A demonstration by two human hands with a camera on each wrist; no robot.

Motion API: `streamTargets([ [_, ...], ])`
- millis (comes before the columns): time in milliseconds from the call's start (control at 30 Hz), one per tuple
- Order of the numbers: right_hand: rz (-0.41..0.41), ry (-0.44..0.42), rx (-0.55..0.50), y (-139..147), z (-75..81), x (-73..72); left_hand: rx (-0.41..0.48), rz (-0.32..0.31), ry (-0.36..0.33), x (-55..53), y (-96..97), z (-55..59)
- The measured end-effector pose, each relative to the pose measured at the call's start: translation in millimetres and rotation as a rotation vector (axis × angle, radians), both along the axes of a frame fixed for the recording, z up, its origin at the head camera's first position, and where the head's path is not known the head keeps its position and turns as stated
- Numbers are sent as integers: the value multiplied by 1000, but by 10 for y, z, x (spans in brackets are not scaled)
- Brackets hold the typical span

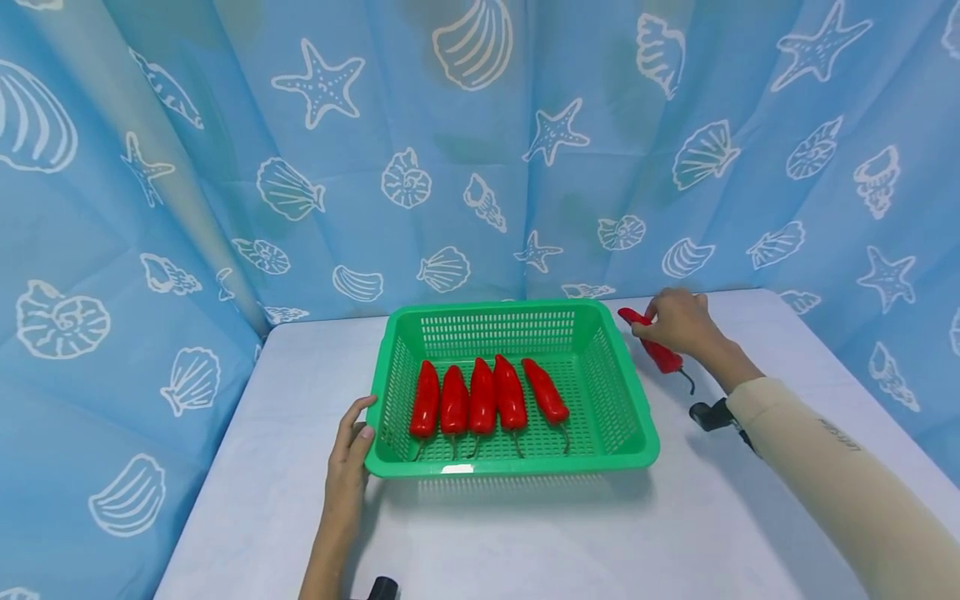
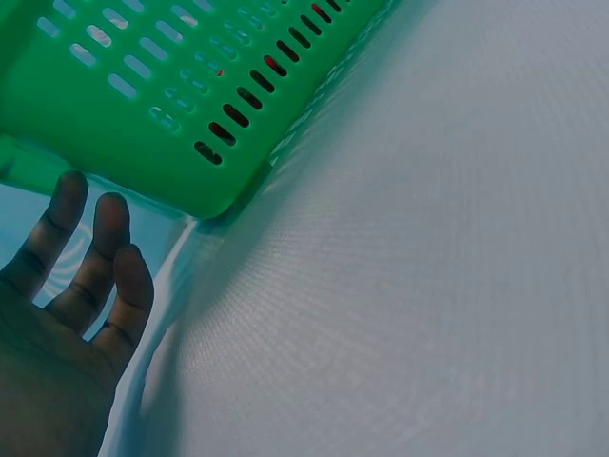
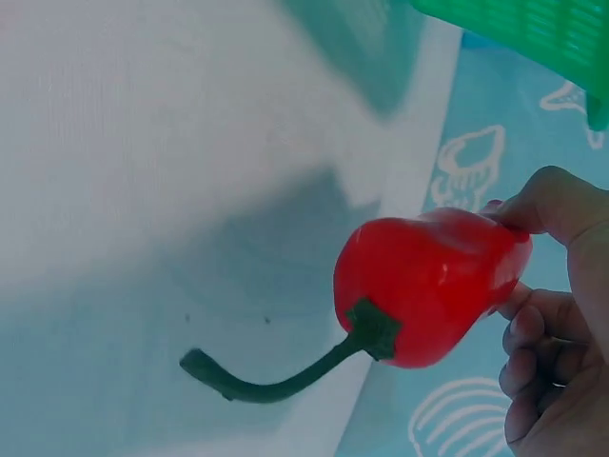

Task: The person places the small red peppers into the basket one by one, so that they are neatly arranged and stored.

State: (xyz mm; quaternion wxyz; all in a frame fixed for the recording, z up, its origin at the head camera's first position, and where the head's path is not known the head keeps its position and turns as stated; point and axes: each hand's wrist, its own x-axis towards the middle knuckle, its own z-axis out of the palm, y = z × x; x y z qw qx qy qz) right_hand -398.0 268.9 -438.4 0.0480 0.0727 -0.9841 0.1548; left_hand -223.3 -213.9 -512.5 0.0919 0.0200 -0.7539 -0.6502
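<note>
My right hand pinches a red chili pepper between thumb and fingers, just outside the right end of a green plastic basket. In the right wrist view, this pepper has its curved green stem pointing away from the hand. Several similar red peppers lie side by side in the basket, stems toward me. At the basket's left rim rests my left hand. The left wrist view has three of its fingers loosely extended beside the basket wall; its thumb is hidden there.
A white-covered table carries the basket. Behind it and along both sides hangs a blue curtain with white shell and starfish prints. To the right of the basket, a black wrist-worn device sticks out by the right sleeve.
</note>
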Motion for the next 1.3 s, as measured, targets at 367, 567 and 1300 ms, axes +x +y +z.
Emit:
streamTargets([
  [367, -16, -6, -66, 65, 288, 170, 3, -1, 0, -10, -5, -7],
  [567, -15, -13, -71, 44, 397, 252, -4, 9, 0, -9, -3, -19],
  [1300, -32, -50, -143, -144, 738, 549, 15, -8, 7, -6, 15, -4],
])
